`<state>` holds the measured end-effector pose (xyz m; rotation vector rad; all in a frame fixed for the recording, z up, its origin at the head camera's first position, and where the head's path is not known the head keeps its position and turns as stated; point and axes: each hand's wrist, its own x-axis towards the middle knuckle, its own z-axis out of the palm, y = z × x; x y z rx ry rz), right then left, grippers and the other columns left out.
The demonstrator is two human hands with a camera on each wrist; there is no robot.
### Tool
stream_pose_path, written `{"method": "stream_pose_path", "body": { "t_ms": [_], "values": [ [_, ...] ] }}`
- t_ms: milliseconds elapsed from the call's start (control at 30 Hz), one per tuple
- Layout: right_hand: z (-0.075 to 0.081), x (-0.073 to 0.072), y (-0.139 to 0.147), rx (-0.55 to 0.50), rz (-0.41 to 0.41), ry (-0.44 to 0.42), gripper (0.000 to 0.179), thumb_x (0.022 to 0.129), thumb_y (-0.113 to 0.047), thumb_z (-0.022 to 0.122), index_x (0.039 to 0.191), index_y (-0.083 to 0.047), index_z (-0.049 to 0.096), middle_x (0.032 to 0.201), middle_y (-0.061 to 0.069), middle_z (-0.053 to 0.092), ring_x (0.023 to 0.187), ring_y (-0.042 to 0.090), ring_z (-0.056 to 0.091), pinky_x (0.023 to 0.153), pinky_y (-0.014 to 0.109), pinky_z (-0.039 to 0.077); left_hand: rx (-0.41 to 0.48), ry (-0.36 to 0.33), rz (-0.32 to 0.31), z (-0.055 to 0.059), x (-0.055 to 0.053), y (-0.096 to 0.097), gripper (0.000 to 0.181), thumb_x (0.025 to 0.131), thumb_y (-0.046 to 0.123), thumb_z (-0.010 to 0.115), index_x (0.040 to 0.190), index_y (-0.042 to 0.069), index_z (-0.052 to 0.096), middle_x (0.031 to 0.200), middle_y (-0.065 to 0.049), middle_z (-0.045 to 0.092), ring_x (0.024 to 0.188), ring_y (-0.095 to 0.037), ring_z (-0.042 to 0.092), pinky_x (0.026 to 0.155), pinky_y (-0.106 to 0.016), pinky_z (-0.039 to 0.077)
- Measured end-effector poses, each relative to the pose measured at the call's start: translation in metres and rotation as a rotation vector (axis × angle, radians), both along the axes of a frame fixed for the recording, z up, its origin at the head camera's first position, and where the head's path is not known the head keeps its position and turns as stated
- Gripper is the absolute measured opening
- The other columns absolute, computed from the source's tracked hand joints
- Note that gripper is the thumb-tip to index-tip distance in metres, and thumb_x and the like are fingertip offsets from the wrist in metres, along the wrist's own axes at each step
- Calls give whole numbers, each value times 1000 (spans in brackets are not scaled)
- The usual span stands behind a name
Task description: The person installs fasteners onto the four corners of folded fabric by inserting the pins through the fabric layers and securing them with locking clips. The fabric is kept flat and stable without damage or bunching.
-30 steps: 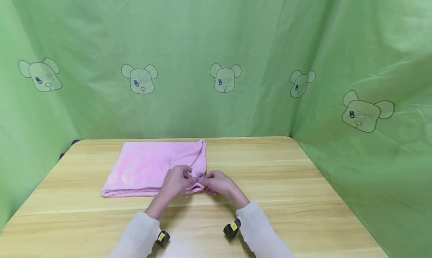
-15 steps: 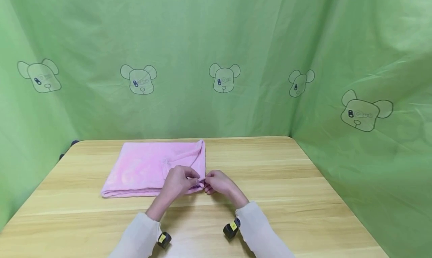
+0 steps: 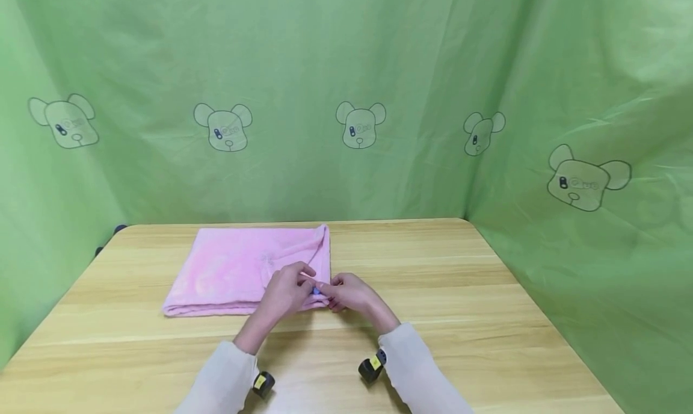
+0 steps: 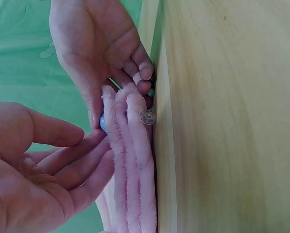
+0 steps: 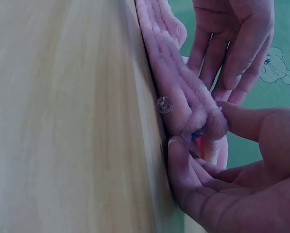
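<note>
A pink plush cloth (image 3: 233, 269), folded into several layers, lies on the wooden table. My right hand (image 3: 352, 292) pinches its near right corner, thumb on top and fingers curled beneath the layers. A small blue piece (image 4: 103, 122) sits on the upper layer right by the right thumb's tip. Beside that corner, my left hand (image 3: 287, 290) rests relaxed fingers against the cloth, index finger lifted apart from the thumb in the head view. In the right wrist view, a clear plastic disc (image 5: 164, 105) is on the cloth's edge, and more blue shows between the layers.
Bare wood of the table (image 3: 433, 318) extends to the right and in front of the cloth. Green curtains (image 3: 292, 179) with bear-head outlines hang behind and at both sides. Black wrist cameras (image 3: 263, 384) sit by both sleeves.
Half a second ago the right fingers were at the cloth's right edge and the blue piece was mostly hidden. Now the right thumb reaches left onto the corner, and the left fingers have drawn slightly left.
</note>
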<state>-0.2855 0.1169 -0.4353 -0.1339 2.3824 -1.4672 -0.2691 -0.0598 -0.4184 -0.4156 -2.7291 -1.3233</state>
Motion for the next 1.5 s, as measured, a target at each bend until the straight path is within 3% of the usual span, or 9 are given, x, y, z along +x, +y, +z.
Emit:
{"method": "stream_pose_path", "body": {
  "t_ms": [200,367,467,567,733,933,1067,1200,1500],
  "values": [
    [-2,0,1,15,-2,-5,35,98,-32,66,102,2,61,86,10,66,72,18,64,68,30,57,20,-57,21,2,-5,-8,18,92,7,66,109,2,70,95,-11,77,82,-22,72,75,-39,58],
    [-1,1,1,19,-4,-10,35,98,-33,66,104,2,61,88,10,66,75,19,64,70,30,57,117,-53,192,6,-16,-30,21,93,5,63,112,2,69,100,-14,74,75,-22,68,64,-33,56],
    [0,0,2,18,-9,-22,36,99,-34,65,106,1,61,89,10,66,76,19,64,70,29,56,112,-1,304,5,-23,-46,25,92,6,62,117,2,66,109,-20,71,89,-31,68,79,-43,56],
    [1,0,2,20,-14,-34,36,100,-35,64,106,0,61,90,9,66,76,19,63,70,29,56,72,-23,346,3,-28,-58,39,92,11,63,130,1,58,126,-27,64,114,-42,61,98,-56,47],
    [2,0,1,10,-17,-37,36,100,-34,64,107,1,60,90,10,65,78,19,64,71,30,57,69,-157,315,2,-31,-67,59,94,16,63,148,2,41,139,-32,54,127,-48,54,107,-61,41],
    [2,0,0,-4,-12,-40,36,101,-33,63,107,2,60,91,10,64,80,20,64,72,31,58,42,-227,258,-4,-32,-68,67,94,14,65,152,-1,33,121,-24,63,102,-35,65,95,-51,51],
    [3,0,1,-6,-11,-49,37,101,-35,62,108,2,60,91,9,64,79,19,64,71,29,57,48,-193,263,-8,-33,-66,68,89,9,69,149,-2,39,115,-20,67,97,-31,67,95,-50,52],
    [2,0,2,-14,-7,-49,37,101,-35,62,108,2,59,91,9,64,79,19,63,71,29,57,90,-149,271,-2,-31,-59,67,84,4,72,146,1,48,114,-18,73,102,-33,70,102,-51,50],
    [2,0,1,-38,-8,-38,34,100,-31,63,104,2,59,87,8,63,76,19,63,69,30,57,46,-68,77,12,-10,-23,52,76,0,79,127,7,68,87,-5,77,78,-17,71,82,-42,58]
  ]
}}
